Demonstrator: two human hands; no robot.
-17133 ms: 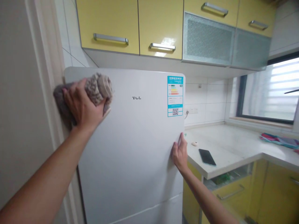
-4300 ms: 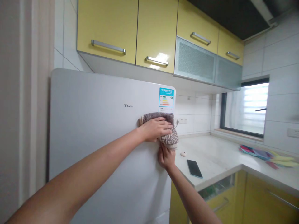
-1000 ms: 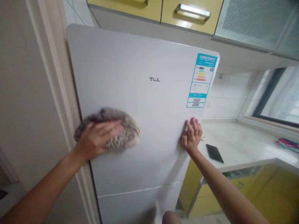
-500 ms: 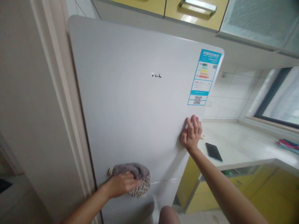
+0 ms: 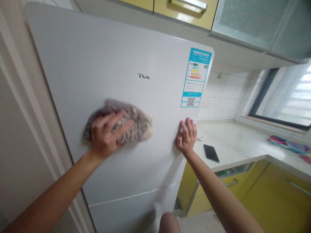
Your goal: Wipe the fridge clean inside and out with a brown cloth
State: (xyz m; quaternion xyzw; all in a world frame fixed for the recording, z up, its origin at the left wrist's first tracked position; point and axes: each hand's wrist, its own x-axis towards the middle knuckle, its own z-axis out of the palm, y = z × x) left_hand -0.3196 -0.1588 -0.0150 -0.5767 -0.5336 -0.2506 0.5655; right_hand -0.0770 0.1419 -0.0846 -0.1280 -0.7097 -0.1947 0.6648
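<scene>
A white fridge door [image 5: 114, 55] with a small dark logo fills the middle of the view. My left hand [image 5: 105, 136] presses a grey-brown fluffy cloth [image 5: 136, 124] flat against the door at mid height, fingers spread over it. My right hand [image 5: 187, 137] rests open on the door's right edge, just below a blue energy label [image 5: 195, 77]. The seam between the upper and lower doors [image 5: 131, 195] runs below both hands.
Yellow wall cupboards [image 5: 181, 8] hang above the fridge. A pale countertop [image 5: 243, 149] at the right carries a dark phone [image 5: 211, 153] and colourful cloths [image 5: 288, 145]. A window [image 5: 284, 97] lies beyond. A door frame [image 5: 21, 97] stands at the left.
My left hand has carried the cloth from the door's lower seam back up to mid height. The right hand has stayed on the door's right edge.
</scene>
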